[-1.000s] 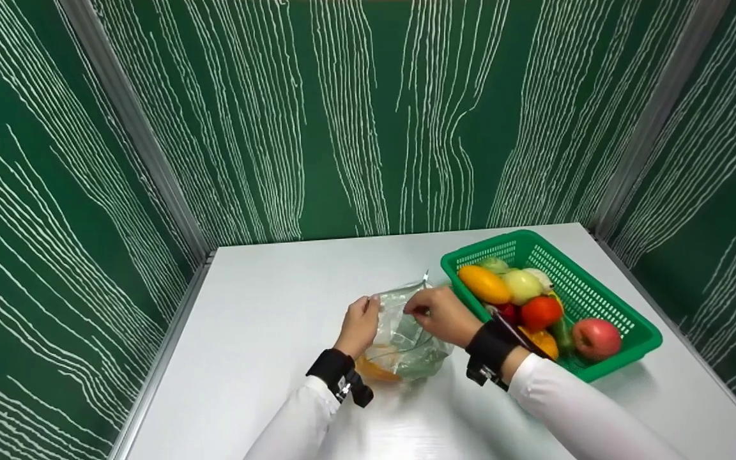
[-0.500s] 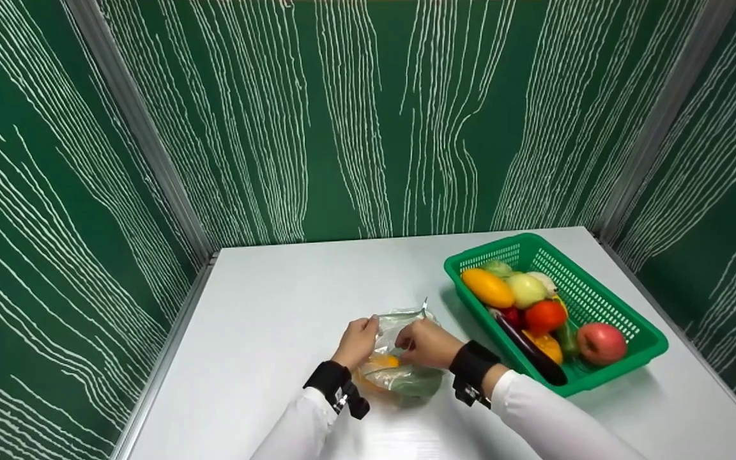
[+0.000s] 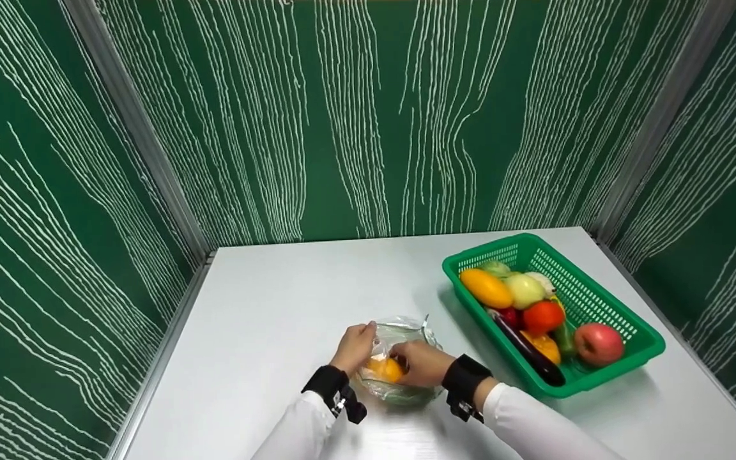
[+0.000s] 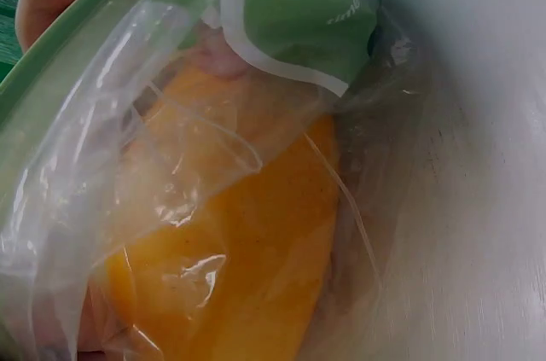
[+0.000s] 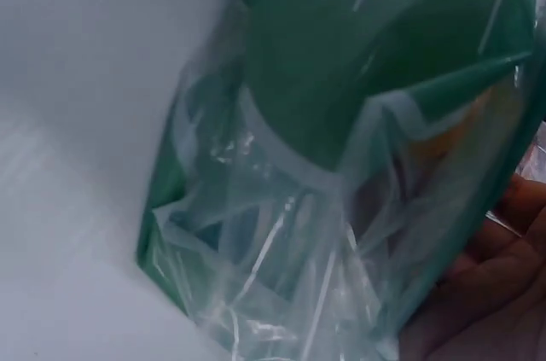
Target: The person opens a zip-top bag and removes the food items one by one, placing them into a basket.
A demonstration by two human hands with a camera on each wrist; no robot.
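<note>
A clear plastic zip bag [image 3: 406, 395] with green printing stands on the table between my hands. My left hand [image 3: 354, 348] pinches its rim on the left side. Inside sits a smooth orange-yellow fruit [image 3: 392, 369], which shows large through the creased plastic in the left wrist view. My right hand [image 3: 424, 363] reaches into the bag's mouth, fingers curled against the fruit; its fingertips are partly hidden. In the right wrist view, the right hand's fingers [image 5: 490, 280] lie beside the bag's green edge, and green print covers most of the bag [image 5: 299, 79].
To the right, a green plastic basket [image 3: 646, 348] holds a yellow mango [image 3: 486, 287], a pale onion [image 3: 524, 291], a tomato [image 3: 543, 317], an eggplant [image 3: 528, 348], a red apple [image 3: 598, 344] and other produce. White table [image 3: 278, 294]; green patterned panels [image 3: 368, 128] surround it on three sides.
My right hand has gone from the bag's upper edge down into its mouth and onto the orange-yellow fruit. The bag has come lower and nearer; my left hand keeps its grip on the rim.
</note>
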